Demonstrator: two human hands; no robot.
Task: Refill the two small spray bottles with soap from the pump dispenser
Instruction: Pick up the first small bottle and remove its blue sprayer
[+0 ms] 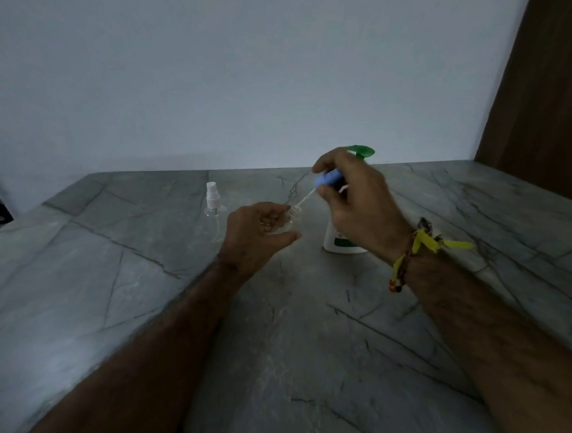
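Between the 2 hands, a thin white dip tube (305, 200) slants from the blue spray cap (328, 179) down to the open neck of a small clear bottle (286, 222), its lower tip at or just inside the mouth. The right hand (357, 205) pinches the blue cap between thumb and fingers, raised above the table, and a yellow-and-bead thread band (420, 245) circles its wrist. The left hand (255, 233) is curled around the clear bottle, gripping it from the near side so that only the neck and a sliver of the shoulder show past the fingers; the bottle's base and whether it rests on the grey marbled table (301, 332) cannot be made out. Just beyond the left hand, to its left, stands the second spray bottle (215, 210), transparent and rounded, with a white spray cap fitted and its own tube faintly visible inside; the dim light makes it impossible to say whether any liquid is in it. Directly behind the right hand stands the pump dispenser (338, 243), a white body with a green label patch and a green pump head (362, 151) showing above the knuckles; the hand hides most of its middle and neck. Both forearms are cut off by the bottom edge of the view.
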